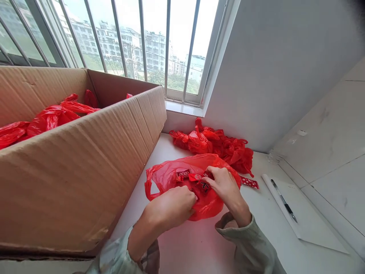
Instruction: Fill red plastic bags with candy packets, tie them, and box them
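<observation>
A red plastic bag [165, 177] lies on the white counter [199, 247] in front of me, with small red-wrapped candies [188, 176] showing through it. My left hand [173, 205] is closed on the bag's near edge. My right hand [222, 182] rests on top of the bag with fingers curled, pinching the plastic over the candies. One candy in a red spotted wrapper [249, 182] lies loose on the counter just right of my right hand.
A large open cardboard box [85, 160] holding red bags [48, 118] fills the left. A heap of red bags [216, 146] lies by the wall under the barred window. A white sheet [308, 220] with a pen [283, 200] sits at right.
</observation>
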`<state>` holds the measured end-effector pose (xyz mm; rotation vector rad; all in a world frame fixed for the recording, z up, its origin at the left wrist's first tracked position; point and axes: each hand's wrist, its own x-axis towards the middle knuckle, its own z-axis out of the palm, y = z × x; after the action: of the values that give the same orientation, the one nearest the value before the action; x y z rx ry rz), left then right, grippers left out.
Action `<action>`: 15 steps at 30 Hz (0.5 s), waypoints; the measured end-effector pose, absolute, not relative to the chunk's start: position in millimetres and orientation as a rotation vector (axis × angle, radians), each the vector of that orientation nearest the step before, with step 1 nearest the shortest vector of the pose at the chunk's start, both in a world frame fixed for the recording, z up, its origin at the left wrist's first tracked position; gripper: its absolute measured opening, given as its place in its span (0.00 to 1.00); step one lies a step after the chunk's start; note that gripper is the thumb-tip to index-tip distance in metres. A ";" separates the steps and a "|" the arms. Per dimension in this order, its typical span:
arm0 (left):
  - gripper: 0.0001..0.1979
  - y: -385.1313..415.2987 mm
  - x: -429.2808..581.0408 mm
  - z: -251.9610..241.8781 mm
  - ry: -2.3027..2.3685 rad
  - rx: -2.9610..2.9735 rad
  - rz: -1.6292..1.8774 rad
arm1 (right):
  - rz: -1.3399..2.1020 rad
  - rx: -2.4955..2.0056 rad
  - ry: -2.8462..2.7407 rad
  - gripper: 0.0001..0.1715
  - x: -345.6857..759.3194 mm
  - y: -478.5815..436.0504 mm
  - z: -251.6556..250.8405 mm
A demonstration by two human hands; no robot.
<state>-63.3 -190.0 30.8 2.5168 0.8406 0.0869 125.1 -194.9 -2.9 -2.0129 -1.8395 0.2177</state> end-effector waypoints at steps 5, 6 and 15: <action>0.17 -186.3 -65.0 31.6 0.848 2.560 -0.065 | 0.390 -1.832 -1.767 0.14 116.5 -188.9 -3.6; 0.17 -184.6 -66.8 31.7 0.870 2.560 -0.071 | 0.443 -1.796 -1.750 0.13 113.1 -185.9 -6.6; 0.13 -171.8 -72.1 33.8 0.844 2.562 0.120 | 0.522 -1.790 -1.719 0.15 107.7 -177.2 -39.5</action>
<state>-72.1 -171.8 33.8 2.5622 0.8440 0.1196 107.7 -177.2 -39.5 -1.7899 -1.7189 0.5216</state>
